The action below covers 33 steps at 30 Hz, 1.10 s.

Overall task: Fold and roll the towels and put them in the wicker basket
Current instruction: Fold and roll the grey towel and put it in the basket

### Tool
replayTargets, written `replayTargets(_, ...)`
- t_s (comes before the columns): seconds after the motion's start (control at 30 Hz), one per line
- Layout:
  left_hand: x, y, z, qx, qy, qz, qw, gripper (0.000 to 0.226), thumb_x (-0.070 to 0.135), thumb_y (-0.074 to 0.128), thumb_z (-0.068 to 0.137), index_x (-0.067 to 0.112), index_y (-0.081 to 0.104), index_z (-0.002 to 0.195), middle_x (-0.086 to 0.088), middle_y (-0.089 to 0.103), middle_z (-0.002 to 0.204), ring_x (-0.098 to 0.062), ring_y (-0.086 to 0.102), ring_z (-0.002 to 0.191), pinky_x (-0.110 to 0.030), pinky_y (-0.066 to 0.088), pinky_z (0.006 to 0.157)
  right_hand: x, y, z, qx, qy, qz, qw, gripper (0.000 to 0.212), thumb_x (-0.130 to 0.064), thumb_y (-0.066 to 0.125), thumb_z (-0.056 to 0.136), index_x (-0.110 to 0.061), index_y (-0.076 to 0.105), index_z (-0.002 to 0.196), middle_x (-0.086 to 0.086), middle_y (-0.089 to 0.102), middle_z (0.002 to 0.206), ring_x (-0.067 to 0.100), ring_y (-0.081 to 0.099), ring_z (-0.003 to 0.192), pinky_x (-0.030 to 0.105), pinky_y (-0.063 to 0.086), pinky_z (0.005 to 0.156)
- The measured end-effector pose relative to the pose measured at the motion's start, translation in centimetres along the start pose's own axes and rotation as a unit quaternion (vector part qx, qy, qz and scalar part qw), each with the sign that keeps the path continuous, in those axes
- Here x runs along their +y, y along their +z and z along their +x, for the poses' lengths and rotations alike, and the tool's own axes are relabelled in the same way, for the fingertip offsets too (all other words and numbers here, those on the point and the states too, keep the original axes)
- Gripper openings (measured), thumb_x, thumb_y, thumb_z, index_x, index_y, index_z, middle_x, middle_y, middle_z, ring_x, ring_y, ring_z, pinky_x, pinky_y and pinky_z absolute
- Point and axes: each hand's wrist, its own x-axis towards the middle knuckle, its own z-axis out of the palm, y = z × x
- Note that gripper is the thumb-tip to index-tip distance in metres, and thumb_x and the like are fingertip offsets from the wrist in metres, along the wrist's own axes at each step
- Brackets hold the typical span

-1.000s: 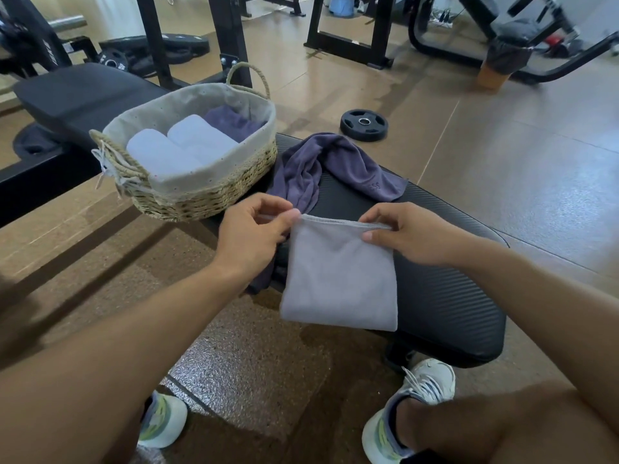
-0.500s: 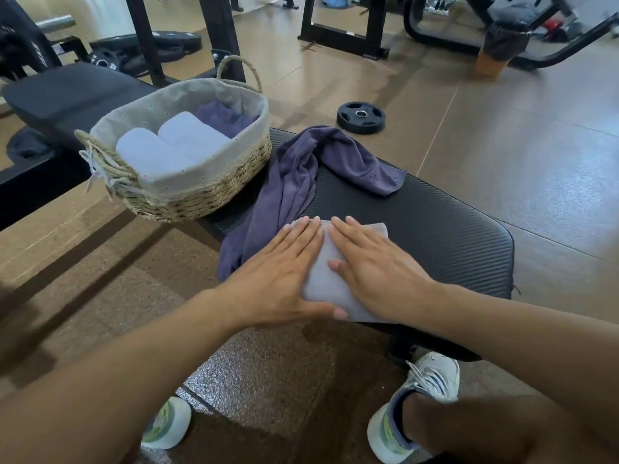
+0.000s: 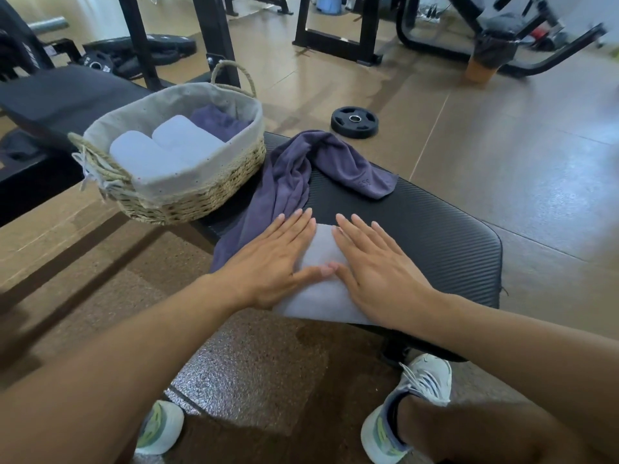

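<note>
Two flat hands are pressed on a folded light grey towel that lies at the near edge of the bench. The left hand is laid with straight fingers over the towel's left side, part of it reaching onto a loose dark purple towel beside it; the right hand is laid with straight, slightly spread fingers over the towel's right side. Nothing is gripped by either hand, and the two thumbs are nearly met over the middle of the cloth. The purple towel is draped unfolded from the bench's left edge up toward its far edge, one end spread flat on the pad. The wicker basket is set at the far left corner of the bench, overhanging its edge, and three rolled towels are held in its cloth liner: two pale ones side by side and a purple one behind them. A black weight plate is seen on the floor beyond the bench
</note>
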Motion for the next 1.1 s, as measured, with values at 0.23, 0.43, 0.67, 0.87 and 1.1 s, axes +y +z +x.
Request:
replayTargets(0.23, -1.1, -1.2, -3.3, 0.212, 0.055, -0.09, 0.972, 0.077, 0.07, 0.032, 0.096, 0.016, 0.045, 0.15, -0.001, 0.034, 0.163, -0.011, 0.02, 0.154, -0.036, 0.011, 0.127, -0.5, -1.6, -3.3, -0.126, -0.058, -0.026, 0.99, 0.096, -0.072, 0.04, 0.094, -0.023, -0.006, 0.162, -0.004, -0.008, 0.17, 0.019, -0.008, 0.157, 0.033, 0.0, 0.125)
replayTargets(0.43, -0.6, 2.3, -4.9, 0.108, 0.13, 0.027, 0.985, 0.096, 0.068, 0.063, 0.077, 0.026, 0.03, 0.157, 0.006, 0.026, 0.165, -0.012, 0.018, 0.154, -0.038, 0.011, 0.127, -0.5, -1.3, -2.0, -0.103, -0.064, -0.042, 0.992, 0.086, -0.04, 0.052, 0.097, -0.024, -0.001, 0.163, -0.003, 0.002, 0.171, 0.026, 0.005, 0.157, 0.037, 0.017, 0.124)
replayTargets(0.67, 0.4, 0.3, -4.6, 0.213, 0.033, -0.21, 0.954, 0.038, 0.056, 0.063, 0.087, 0.029, 0.069, 0.112, 0.011, 0.07, 0.108, -0.007, 0.062, 0.104, -0.03, 0.048, 0.085, 1.9, -4.6, -1.1, -0.081, -0.038, 0.141, 0.986, 0.05, -0.029, 0.057, 0.096, -0.045, 0.046, 0.142, -0.017, 0.062, 0.135, 0.011, 0.059, 0.12, 0.033, 0.046, 0.099)
replayTargets(0.87, 0.9, -0.6, -4.5, 0.189, -0.032, -0.33, 0.924, 0.023, 0.059, 0.066, 0.082, 0.037, 0.066, 0.09, 0.012, 0.07, 0.08, -0.008, 0.063, 0.074, -0.034, 0.05, 0.067, 3.6, -5.6, -0.4, -0.107, -0.017, 0.236, 0.966, 0.026, -0.038, 0.067, 0.095, -0.039, 0.065, 0.121, -0.024, 0.069, 0.108, -0.005, 0.063, 0.1, 0.021, 0.05, 0.088)
replayTargets(1.1, 0.3, -0.2, -2.5, 0.213, -0.169, -0.367, 0.89, 0.024, 0.05, 0.074, 0.085, 0.037, 0.062, 0.101, 0.006, 0.071, 0.085, -0.011, 0.062, 0.071, -0.03, 0.049, 0.062, 5.4, -4.6, 2.0, -0.099, 0.078, 0.247, 0.961, 0.038, -0.047, 0.073, 0.088, -0.036, 0.07, 0.124, -0.022, 0.072, 0.111, 0.001, 0.066, 0.102, 0.028, 0.05, 0.097)
